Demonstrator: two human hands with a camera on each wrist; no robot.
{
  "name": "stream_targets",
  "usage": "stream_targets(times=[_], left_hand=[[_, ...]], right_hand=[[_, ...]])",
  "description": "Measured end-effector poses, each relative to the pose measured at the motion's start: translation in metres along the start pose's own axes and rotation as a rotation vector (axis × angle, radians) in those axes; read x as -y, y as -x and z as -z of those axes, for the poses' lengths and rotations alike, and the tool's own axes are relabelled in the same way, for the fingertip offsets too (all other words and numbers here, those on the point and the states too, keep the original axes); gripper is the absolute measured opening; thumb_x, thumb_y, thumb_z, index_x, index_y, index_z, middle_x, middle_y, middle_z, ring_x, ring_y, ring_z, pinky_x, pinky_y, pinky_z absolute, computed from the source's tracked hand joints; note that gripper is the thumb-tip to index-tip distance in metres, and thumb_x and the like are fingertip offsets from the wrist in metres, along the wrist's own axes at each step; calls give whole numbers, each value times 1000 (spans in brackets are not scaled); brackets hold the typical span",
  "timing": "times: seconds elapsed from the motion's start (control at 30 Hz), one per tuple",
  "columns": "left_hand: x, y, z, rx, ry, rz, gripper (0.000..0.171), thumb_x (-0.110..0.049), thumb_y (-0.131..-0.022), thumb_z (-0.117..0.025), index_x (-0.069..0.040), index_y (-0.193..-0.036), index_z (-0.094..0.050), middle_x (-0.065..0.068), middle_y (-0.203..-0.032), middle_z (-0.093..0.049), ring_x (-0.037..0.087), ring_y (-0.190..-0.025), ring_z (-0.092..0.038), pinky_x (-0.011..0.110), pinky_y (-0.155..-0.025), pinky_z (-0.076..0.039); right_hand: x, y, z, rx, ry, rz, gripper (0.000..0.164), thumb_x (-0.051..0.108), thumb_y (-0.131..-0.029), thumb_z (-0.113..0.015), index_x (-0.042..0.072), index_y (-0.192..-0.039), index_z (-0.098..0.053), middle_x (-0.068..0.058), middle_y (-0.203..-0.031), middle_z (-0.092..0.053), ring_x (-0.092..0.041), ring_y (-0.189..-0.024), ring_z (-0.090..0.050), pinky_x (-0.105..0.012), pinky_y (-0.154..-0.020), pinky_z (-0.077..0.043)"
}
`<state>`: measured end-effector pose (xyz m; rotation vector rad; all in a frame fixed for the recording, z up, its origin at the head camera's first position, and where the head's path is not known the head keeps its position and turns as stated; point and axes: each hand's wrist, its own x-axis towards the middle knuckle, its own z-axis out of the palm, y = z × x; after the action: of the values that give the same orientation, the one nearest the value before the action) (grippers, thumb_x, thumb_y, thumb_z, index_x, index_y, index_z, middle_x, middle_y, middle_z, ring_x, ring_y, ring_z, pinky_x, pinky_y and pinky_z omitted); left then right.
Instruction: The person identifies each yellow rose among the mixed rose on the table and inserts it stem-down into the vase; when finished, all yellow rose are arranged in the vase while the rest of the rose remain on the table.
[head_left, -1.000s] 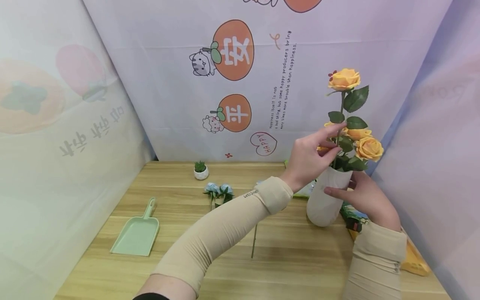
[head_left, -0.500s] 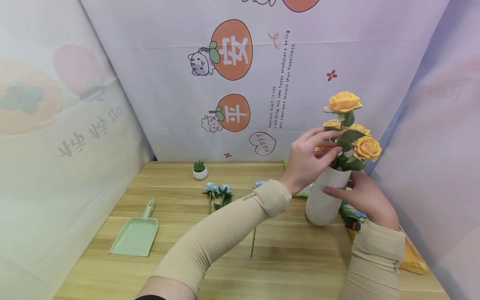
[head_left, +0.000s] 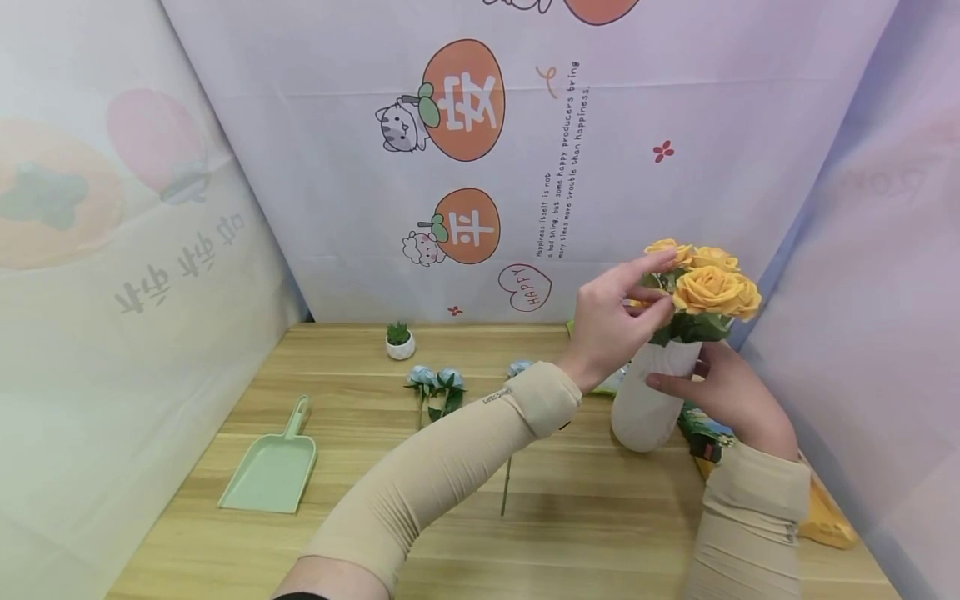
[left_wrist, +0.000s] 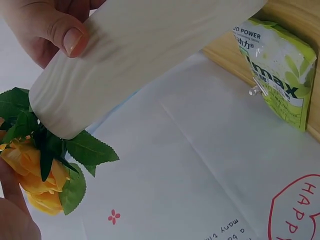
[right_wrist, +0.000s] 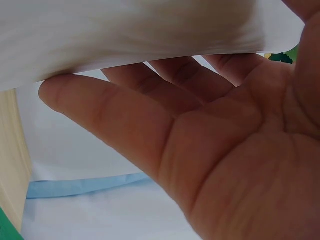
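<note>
A tall white vase stands tilted on the table at the right, with several yellow roses in its mouth. My right hand grips it from the right; the thumb presses its front, and in the right wrist view the fingers reach behind it. At the vase's mouth, my left hand has curled fingertips against the left side of the nearest yellow rose. That rose's stem is hidden below its bloom. In the left wrist view, roses and green leaves hang out of the vase.
Blue flowers lie mid-table, another blue flower partly behind my left arm. A potted succulent and green dustpan stand left. Behind the vase is a green-white packet; a yellow object lies right.
The nearest yellow rose has sunk from high above the vase to the level of the other blooms, past my left fingers. Both hands and the vase have stayed nearly in place.
</note>
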<state>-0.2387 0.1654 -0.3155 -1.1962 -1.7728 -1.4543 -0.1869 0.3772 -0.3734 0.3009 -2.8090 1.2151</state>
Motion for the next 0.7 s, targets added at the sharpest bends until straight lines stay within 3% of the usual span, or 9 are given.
stream_targets(times=[0.1, 0.2, 0.27, 0.47, 0.7], left_hand=[[1, 2, 2, 27, -36, -49, 42, 5, -98, -71, -2, -139, -72, 13, -135, -72, 2, -101, -73, 10, -85, -57], [3, 4, 4, 45, -56, -97, 34, 6, -98, -71, -2, -131, -77, 13, -127, -75, 4, -100, -72, 9, -86, -56], [5, 6, 5, 50, -56, -107, 29, 5, -99, -72, -2, -126, -79, 12, -122, -76, 4, -97, -72, 9, -85, -56], [9, 12, 10, 56, -66, -78, 24, 1, -101, -73, -3, -123, -81, 9, -112, -77, 2, -92, -71, 9, -83, -56], [10, 18, 12, 77, -58, -62, 29, -1, -102, -73, -4, -130, -78, 8, -113, -77, -1, -94, -69, 9, -83, -57]], right_hand=[[1, 0, 0, 0, 0, 1, 93, 37, -96, -85, 3, -165, -34, -23, -157, -50, -47, -135, -56, -40, -97, -57], [3, 0, -1, 2, -12, -5, 96, 36, -97, -85, 2, -167, -29, -26, -159, -46, -50, -137, -53, -61, -102, -54], [4, 0, -1, 4, -16, -16, 99, 37, -97, -85, 2, -168, -27, -27, -160, -45, -52, -138, -52, -67, -104, -52], [4, -1, -2, 18, -7, -64, 94, 43, -97, -83, -1, -165, -33, -28, -153, -52, -53, -136, -55, -63, -102, -54], [3, 0, -3, 18, -5, -77, 90, 44, -98, -82, -1, -162, -38, -27, -151, -56, -51, -136, -56, -59, -102, -55]])
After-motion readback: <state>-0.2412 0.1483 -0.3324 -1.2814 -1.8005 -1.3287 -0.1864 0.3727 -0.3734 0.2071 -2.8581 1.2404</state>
